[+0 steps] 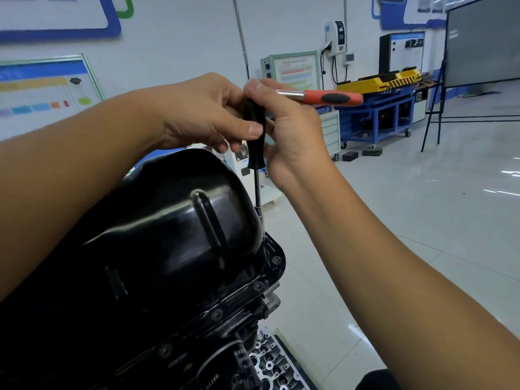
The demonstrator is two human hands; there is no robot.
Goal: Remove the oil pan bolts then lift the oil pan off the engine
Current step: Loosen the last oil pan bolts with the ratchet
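I see both hands up over the far edge of the oil pan [168, 235]. My left hand [205, 114] has its thumb and curled fingers pinched round the black handle of a driver [255, 136], which stands nearly upright; its thin shaft runs down to a socket seated at the pan's flange, just behind the pan's bulge — the bolt under it is hidden. My right hand [284, 130] is closed against the same handle from the other side, and it also holds a ratchet [323, 97] with an orange and black grip that sticks out to the right, level, above the hand.

The black oil pan sits on top of the engine [225, 319], flange down, with several bolts [276, 260] seated along its near rim. Below the engine, at the bottom edge, lies a cylinder head [270, 364]. Beyond, on the pale tiled floor [422, 220], stands a blue bench [377, 114] carrying yellow equipment.
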